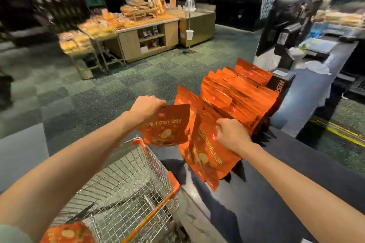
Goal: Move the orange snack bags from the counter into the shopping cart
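L hand (147,107) pinches bag (167,127) by top edge, held over cart (126,179) rim | R hand (230,134) fist round top of 2nd bag (207,156) on desk (266,193) | bag stack (243,92) behind on desk | 1 bag in cart (67,233)

The snack bags (235,92) are bright orange with yellow letters and a round yellow picture. The shopping cart (126,189) is silver wire in little squares, with orange trim on its corners. The counter (276,193) is dark grey. The floor (110,85) has green and grey squares.
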{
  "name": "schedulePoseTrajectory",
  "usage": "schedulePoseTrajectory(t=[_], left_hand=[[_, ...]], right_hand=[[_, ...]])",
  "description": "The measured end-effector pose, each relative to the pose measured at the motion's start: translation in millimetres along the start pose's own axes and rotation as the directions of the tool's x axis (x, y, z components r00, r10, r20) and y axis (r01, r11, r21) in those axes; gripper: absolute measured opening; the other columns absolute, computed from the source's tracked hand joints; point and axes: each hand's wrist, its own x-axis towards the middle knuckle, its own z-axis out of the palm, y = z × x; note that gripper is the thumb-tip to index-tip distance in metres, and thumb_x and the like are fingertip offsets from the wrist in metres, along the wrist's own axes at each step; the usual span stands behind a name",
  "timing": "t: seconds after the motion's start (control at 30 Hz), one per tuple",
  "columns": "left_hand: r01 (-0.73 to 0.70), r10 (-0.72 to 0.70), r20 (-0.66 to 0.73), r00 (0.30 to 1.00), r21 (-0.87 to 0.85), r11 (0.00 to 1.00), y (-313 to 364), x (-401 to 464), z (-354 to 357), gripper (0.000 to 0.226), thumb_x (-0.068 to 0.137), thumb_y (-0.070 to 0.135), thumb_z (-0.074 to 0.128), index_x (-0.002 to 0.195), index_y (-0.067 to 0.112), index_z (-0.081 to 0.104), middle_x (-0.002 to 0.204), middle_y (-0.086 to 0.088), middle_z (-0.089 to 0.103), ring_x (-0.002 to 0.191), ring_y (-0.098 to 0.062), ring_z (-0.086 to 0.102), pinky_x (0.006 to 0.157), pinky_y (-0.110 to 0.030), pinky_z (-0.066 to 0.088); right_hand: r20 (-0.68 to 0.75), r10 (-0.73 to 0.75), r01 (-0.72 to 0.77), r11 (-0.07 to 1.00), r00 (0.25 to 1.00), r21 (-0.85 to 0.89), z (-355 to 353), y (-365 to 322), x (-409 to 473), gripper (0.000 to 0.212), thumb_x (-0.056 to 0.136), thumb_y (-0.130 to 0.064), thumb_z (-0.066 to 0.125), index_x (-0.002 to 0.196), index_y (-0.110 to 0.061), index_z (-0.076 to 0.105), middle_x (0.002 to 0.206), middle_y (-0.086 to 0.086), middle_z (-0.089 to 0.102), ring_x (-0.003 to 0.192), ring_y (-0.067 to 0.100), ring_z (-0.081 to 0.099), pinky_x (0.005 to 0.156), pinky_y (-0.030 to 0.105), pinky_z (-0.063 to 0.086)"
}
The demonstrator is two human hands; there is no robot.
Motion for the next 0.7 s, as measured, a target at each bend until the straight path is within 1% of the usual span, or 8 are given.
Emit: schedulePoseTrajectory(t=[0.1, 0.17, 0.23, 0.37, 0.5, 0.53, 0.6, 0.7], left_hand=[[0.060, -0.059, -0.041, 0.997, 0.030, 0.998, 20.6, -30.2, -23.9, 0.018, 0.091, 0.034, 0.055, 0.100, 0.019, 0.060, 0.097, -0.008, 0.069, 0.092, -0.033, 0.064, 0.066, -0.034, 0.044], [0.098, -0.095, -0.088, 0.992, 0.027, 0.995, 36.0, -54.9, -37.5, 0.018, 0.091, 0.032, 0.054, 0.099, 0.017, 0.061, 0.094, -0.008, 0.069, 0.089, -0.033, 0.064, 0.063, -0.034, 0.042], [0.150, -0.150, -0.136, 0.979, -0.009, 0.989, 45.9, -78.2, -49.5, 0.018, 0.091, 0.032, 0.055, 0.097, 0.016, 0.062, 0.091, -0.008, 0.069, 0.085, -0.031, 0.064, 0.059, -0.031, 0.038], [0.255, -0.263, -0.147, 0.953, -0.071, 0.964, 62.9, -123.0, -67.2, 0.019, 0.091, 0.032, 0.055, 0.101, 0.017, 0.062, 0.092, -0.008, 0.070, 0.084, -0.030, 0.064, 0.060, -0.030, 0.038], [0.355, -0.368, -0.111, 0.923, -0.119, 0.927, 70.8, -167.0, -85.0, 0.017, 0.091, 0.024, 0.053, 0.101, 0.018, 0.065, 0.093, -0.005, 0.070, 0.083, -0.027, 0.063, 0.061, -0.029, 0.037], [0.378, -0.392, -0.111, 0.913, -0.124, 0.917, 70.8, -178.7, -88.3, 0.017, 0.090, 0.023, 0.053, 0.100, 0.018, 0.065, 0.093, -0.004, 0.070, 0.083, -0.026, 0.063, 0.062, -0.029, 0.037], [0.421, -0.438, -0.115, 0.892, -0.148, 0.895, 69.0, -201.6, -92.9, 0.014, 0.091, 0.024, 0.053, 0.096, 0.019, 0.065, 0.092, -0.003, 0.069, 0.081, -0.025, 0.062, 0.062, -0.029, 0.038], [0.505, -0.534, -0.108, 0.838, -0.214, 0.836, 64.3, -241.3, -100.0, 0.017, 0.094, 0.026, 0.050, 0.095, 0.018, 0.066, 0.094, -0.002, 0.069, 0.078, -0.022, 0.060, 0.063, -0.029, 0.041]], right_hand=[[-0.021, -0.008, 0.009, 0.997, 1.000, 0.071, -17.1, 3.7, -21.9, 0.028, 0.088, -0.018, 0.045, 0.060, -0.016, 0.044, 0.063, 0.004, 0.052, 0.066, 0.031, 0.056, 0.056, 0.033, 0.036], [-0.046, -0.015, 0.021, 0.993, 0.999, 0.114, -29.3, 3.9, -40.7, 0.033, 0.087, -0.016, 0.045, 0.055, -0.017, 0.038, 0.056, 0.001, 0.044, 0.060, 0.028, 0.050, 0.053, 0.032, 0.032], [-0.074, -0.027, 0.038, 0.988, 0.997, 0.148, -40.9, 3.4, -54.3, 0.033, 0.085, -0.012, 0.046, 0.054, -0.014, 0.039, 0.054, 0.000, 0.042, 0.059, 0.026, 0.048, 0.049, 0.032, 0.027], [-0.087, -0.091, 0.105, 0.979, 0.992, 0.175, -58.5, -3.6, -77.6, 0.026, 0.084, -0.007, 0.046, 0.058, -0.002, 0.050, 0.055, 0.003, 0.047, 0.060, 0.026, 0.050, 0.049, 0.035, 0.030], [-0.087, -0.205, 0.216, 0.966, 0.975, 0.146, -67.3, -27.1, -90.8, 0.035, 0.082, -0.005, 0.048, 0.050, -0.013, 0.034, 0.051, 0.001, 0.037, 0.060, 0.028, 0.043, 0.056, 0.035, 0.025], [-0.080, -0.235, 0.244, 0.959, 0.969, 0.142, -67.5, -35.7, -91.1, 0.037, 0.082, -0.006, 0.048, 0.050, -0.015, 0.032, 0.052, 0.004, 0.039, 0.063, 0.030, 0.044, 0.058, 0.036, 0.025], [-0.075, -0.290, 0.298, 0.945, 0.954, 0.132, -66.8, -54.0, -90.8, 0.038, 0.081, -0.007, 0.049, 0.049, -0.019, 0.033, 0.063, 0.019, 0.056, 0.072, 0.039, 0.054, 0.061, 0.041, 0.033], [-0.063, -0.392, 0.397, 0.908, 0.918, 0.134, -59.0, -91.6, -94.5, 0.024, 0.082, -0.008, 0.051, 0.059, -0.008, 0.054, 0.085, 0.026, 0.067, 0.087, 0.041, 0.061, 0.069, 0.041, 0.043]])
